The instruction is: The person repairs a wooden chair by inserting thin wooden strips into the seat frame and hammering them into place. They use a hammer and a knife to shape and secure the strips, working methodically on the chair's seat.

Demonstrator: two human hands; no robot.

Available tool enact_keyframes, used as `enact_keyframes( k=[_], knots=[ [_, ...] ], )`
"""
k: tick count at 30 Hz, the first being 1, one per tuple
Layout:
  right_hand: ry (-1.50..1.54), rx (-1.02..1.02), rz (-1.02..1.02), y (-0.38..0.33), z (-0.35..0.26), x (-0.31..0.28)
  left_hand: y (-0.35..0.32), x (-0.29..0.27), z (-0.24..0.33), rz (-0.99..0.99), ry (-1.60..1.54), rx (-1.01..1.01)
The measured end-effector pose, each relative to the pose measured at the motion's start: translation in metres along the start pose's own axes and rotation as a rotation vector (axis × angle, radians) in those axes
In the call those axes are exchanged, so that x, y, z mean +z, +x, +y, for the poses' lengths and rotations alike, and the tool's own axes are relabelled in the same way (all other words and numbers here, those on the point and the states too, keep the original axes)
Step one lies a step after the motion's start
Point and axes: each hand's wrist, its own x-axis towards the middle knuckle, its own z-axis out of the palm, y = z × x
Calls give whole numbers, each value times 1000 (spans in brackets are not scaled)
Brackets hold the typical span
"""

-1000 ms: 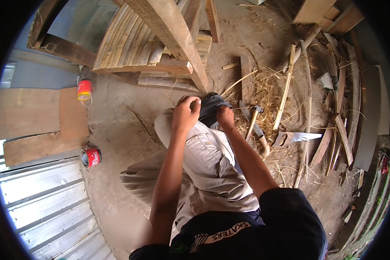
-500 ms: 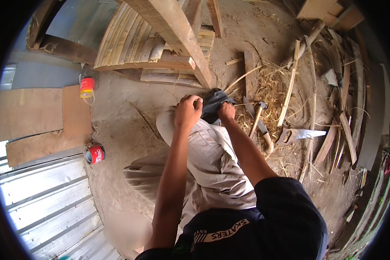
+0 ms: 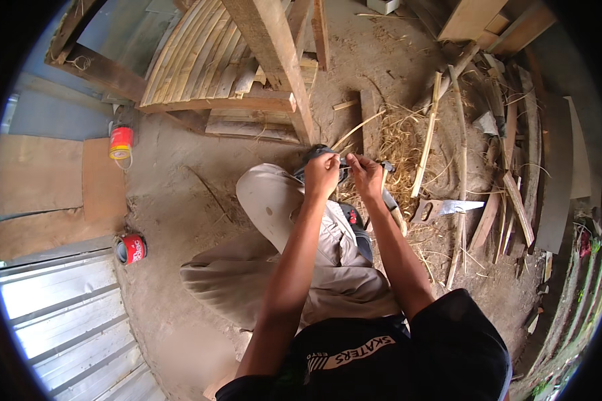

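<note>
Both hands meet in front of my bent knee, fingertips pinched toward each other. My left hand is closed, thumb and finger together on something too small to make out. My right hand pinches beside it, and a thin pale bit shows between the two. Behind them lies a dark cloth-like thing, mostly hidden by the hands. A hammer is partly covered by my right hand. The curved wooden handle of a long knife lies beside my right forearm, its blade mostly out of sight.
A handsaw rests on the dirt floor at the right, near wood shavings and long wood strips. A slatted wooden frame stands ahead. Red cans sit at left by corrugated metal sheeting.
My hands have come off the dark cloth-like thing and drawn together, pinching between them. My right hand has turned upward. A dark shoe now shows beside my leg, and the view has shifted slightly.
</note>
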Motion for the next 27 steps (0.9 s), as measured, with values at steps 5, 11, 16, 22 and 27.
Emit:
enact_keyframes(
  k=[5,11,16,22,27],
  knots=[
    [3,-38,12,-21,-29,-8,-2,-5,3,-147,-359,-168],
    [-20,-24,-25,-37,-33,-2,-5,-21,-6,-351,-292,-229],
    [-273,-196,184,-23,36,-24,-4,-28,-24,-350,-267,-253],
    [-1062,519,313,-40,139,-80,-10,-27,-7,-171,-164,-12],
    [-834,172,366,-55,161,-83,-27,-54,27,196,-303,253]
  ],
)
